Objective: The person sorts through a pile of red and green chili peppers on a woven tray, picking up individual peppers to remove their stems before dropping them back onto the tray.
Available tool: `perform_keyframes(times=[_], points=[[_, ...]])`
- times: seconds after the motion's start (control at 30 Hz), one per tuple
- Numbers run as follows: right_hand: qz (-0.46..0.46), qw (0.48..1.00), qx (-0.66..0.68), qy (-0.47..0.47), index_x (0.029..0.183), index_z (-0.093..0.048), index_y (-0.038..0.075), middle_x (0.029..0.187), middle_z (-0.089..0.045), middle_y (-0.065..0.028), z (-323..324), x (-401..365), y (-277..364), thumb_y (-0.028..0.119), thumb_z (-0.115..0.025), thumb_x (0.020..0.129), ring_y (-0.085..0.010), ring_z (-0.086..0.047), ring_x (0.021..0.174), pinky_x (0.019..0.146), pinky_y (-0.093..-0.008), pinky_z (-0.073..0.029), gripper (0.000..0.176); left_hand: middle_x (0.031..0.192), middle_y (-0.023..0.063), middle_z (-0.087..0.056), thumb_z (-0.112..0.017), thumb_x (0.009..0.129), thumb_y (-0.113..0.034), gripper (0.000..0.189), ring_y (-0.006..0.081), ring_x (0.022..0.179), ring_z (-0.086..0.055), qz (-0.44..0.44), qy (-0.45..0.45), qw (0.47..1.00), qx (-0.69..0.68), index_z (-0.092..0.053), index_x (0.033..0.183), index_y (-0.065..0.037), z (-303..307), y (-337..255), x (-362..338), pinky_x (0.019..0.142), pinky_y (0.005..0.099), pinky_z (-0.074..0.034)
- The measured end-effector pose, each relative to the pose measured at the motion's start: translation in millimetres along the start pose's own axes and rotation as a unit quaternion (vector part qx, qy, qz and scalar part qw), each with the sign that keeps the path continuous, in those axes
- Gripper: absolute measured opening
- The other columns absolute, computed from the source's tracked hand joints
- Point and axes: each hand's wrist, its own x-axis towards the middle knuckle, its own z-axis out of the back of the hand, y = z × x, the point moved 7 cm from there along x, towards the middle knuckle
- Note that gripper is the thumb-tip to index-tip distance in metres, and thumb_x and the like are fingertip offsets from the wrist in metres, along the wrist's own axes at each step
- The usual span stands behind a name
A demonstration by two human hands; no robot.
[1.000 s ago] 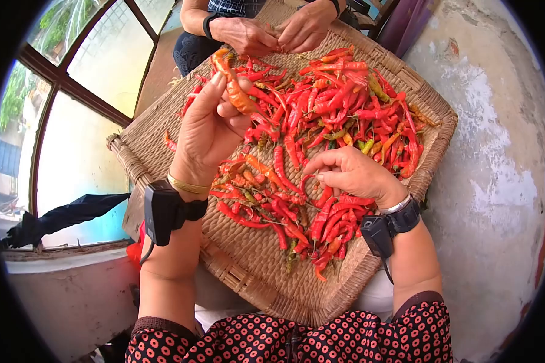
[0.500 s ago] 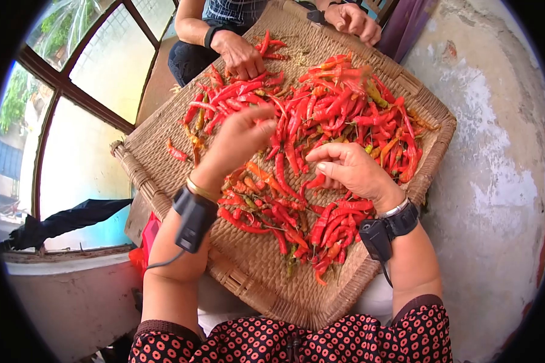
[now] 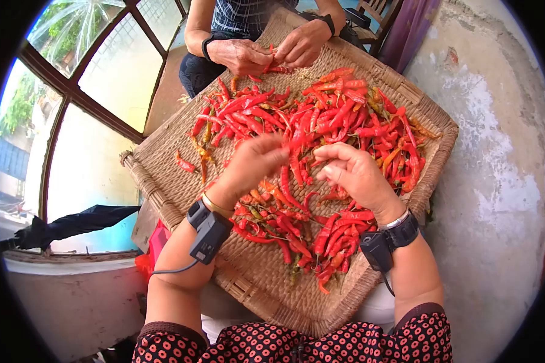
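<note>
Above the middle of the woven tray (image 3: 266, 296), my left hand (image 3: 255, 164) is closed, somewhat smeared by motion. A blurred red chili pepper (image 3: 301, 141) extends from its fingertips toward my right hand (image 3: 356, 176). My right hand has its thumb and index finger curled together close to that pepper's other side. Whatever is between those fingers is hidden or too small to name. Below both hands lies a pile of red chili peppers (image 3: 336, 239), and a larger heap of chili peppers (image 3: 339, 115) spreads beyond them.
Across the tray, another person's hands (image 3: 269, 55) meet around a red pepper. Windows (image 3: 97, 115) and a black umbrella (image 3: 82, 227) are at left; a worn plaster wall (image 3: 490, 151) stands at right. A wooden chair (image 3: 381, 27) is behind the tray.
My left hand has moved down and right, toward my right hand, with a red pepper now at its fingertips. My right hand barely moved. The other person's hands came together.
</note>
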Motion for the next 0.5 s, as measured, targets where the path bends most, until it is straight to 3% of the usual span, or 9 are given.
perform_keyframes(times=[0.03,0.07,0.13,0.17,0.23,0.27,0.37,0.43,0.5], points=[[0.001,1.0,0.001,0.0,0.108,-0.055,-0.003,0.096,-0.058,-0.0056,1.3,0.4,0.0,0.005,-0.055,0.084,-0.0089,-0.057,0.081,0.072,-0.0236,-0.048,0.025,0.073,-0.005,-0.058,-0.056,0.087,-0.013,0.02,0.0056,0.062,-0.054,-0.045,-0.084,0.992,-0.087,-0.059,0.104,-0.004,11.7,-6.7,1.4,0.055,0.02,-0.045],[-0.013,1.0,-0.01,-0.003,0.108,-0.055,-0.003,0.094,-0.059,-0.0053,3.2,1.0,-1.8,0.006,-0.054,0.084,-0.009,-0.058,0.079,0.072,-0.0236,-0.048,0.025,0.073,-0.005,-0.058,-0.056,0.087,-0.013,0.02,0.0056,0.062,-0.054,-0.046,-0.084,0.992,-0.085,-0.059,0.104,-0.004,19.5,0.5,8.3,0.055,0.02,-0.045],[-0.023,0.999,-0.023,-0.014,0.106,-0.056,-0.003,0.088,-0.061,-0.0043,4.9,2.7,-10.3,0.008,-0.054,0.085,-0.0087,-0.058,0.077,0.07,-0.0235,-0.048,0.024,0.073,0.0065,-0.063,-0.061,0.082,-0.019,0.033,0.015,0.065,-0.06,-0.171,-0.137,0.962,0.162,-0.054,0.108,-0.001,40.3,-3.3,16.5,0.058,0.029,-0.047],[-0.022,0.999,-0.023,-0.013,0.106,-0.056,-0.003,0.088,-0.061,-0.0043,3.9,2.8,-10.2,0.008,-0.054,0.085,-0.0087,-0.058,0.077,0.07,-0.0235,-0.048,0.024,0.073,0.0065,-0.063,-0.061,0.082,-0.019,0.033,0.015,0.065,-0.06,-0.171,-0.138,0.962,0.162,-0.054,0.108,-0.001,41.8,-1.7,15.4,0.058,0.029,-0.047],[-0.039,0.998,-0.051,0.02,0.105,-0.056,-0.003,0.089,-0.061,-0.0044,-2.1,2.6,-13.0,0.007,-0.054,0.085,-0.0079,-0.057,0.077,0.069,-0.0236,-0.048,0.023,0.067,0.008,-0.06,-0.061,0.08,-0.02,0.041,0.0199,0.062,-0.06,-0.111,-0.016,0.889,0.443,-0.05,0.116,-0.003,17.4,3.4,10.1,0.059,0.0316,-0.047],[-0.045,0.998,-0.046,0.023,0.104,-0.057,-0.003,0.088,-0.061,-0.0036,-3.4,2.6,-14.8,0.007,-0.055,0.085,-0.0071,-0.057,0.077,0.068,-0.0234,-0.048,0.022,0.069,0.0145,-0.06,-0.065,0.075,-0.021,0.045,0.0271,0.067,-0.061,-0.107,0.021,0.879,0.463,-0.051,0.114,-0.004,9.9,7.4,7.8,0.062,0.0359,-0.047],[-0.044,0.996,-0.07,0.019,0.103,-0.058,-0.003,0.087,-0.061,-0.003,-3.2,2.3,-15.8,0.006,-0.055,0.084,-0.0073,-0.057,0.076,0.068,-0.0233,-0.048,0.022,0.078,0.0203,-0.061,-0.062,0.076,-0.024,0.038,0.0353,0.077,-0.059,-0.102,0.043,0.879,0.464,-0.054,0.108,-0.005,0.3,13.8,6.6,0.067,0.0431,-0.046],[-0.048,0.996,-0.074,0.018,0.103,-0.058,-0.003,0.087,-0.061,-0.003,-2.5,2.6,-18.2,0.006,-0.055,0.084,-0.0074,-0.057,0.075,0.068,-0.0233,-0.048,0.022,0.082,0.0211,-0.06,-0.063,0.075,-0.024,0.042,0.0359,0.08,-0.059,-0.128,0.048,0.88,0.455,-0.051,0.111,-0.005,-0.3,14.8,10.6,0.069,0.0428,-0.046],[-0.051,0.995,-0.08,0.019,0.103,-0.058,-0.002,0.086,-0.061,-0.003,-1.6,3.7,-20.0,0.006,-0.055,0.083,-0.0075,-0.057,0.074,0.067,-0.0233,-0.048,0.022,0.089,0.0215,-0.059,-0.064,0.073,-0.019,0.046,0.0359,0.085,-0.057,-0.21,0.049,0.857,0.467,-0.049,0.114,-0.004,-2.3,10.5,14.4,0.072,0.0424,-0.046]])
